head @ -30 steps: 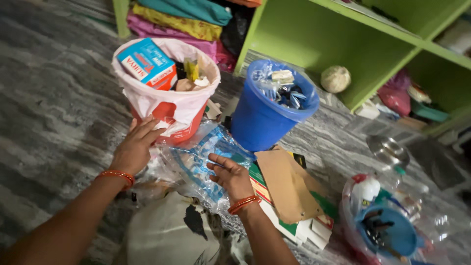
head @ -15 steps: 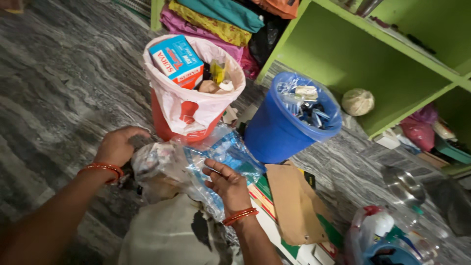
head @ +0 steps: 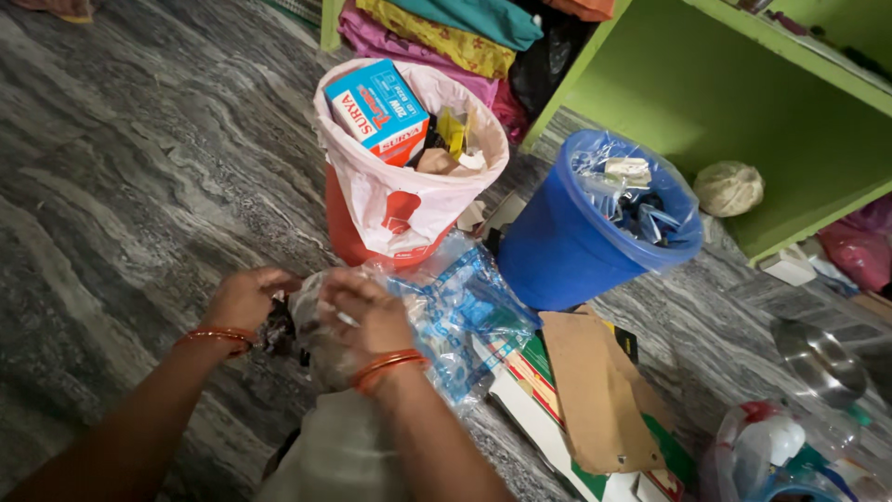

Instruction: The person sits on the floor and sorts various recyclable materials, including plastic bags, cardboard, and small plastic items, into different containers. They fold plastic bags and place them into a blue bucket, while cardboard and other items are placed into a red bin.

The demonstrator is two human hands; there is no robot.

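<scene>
While both hands grip clear plastic bag [head: 321, 321], left hand [head: 243, 299] and right hand [head: 372, 311] fingers clenched on it; red bin [head: 358, 232] full, blue bin [head: 567, 246] part-filled; cardboard [head: 595, 390] unsorted.

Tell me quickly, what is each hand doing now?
Left hand: closed on the clear plastic bag.
Right hand: also closed on that bag, from above.
</scene>
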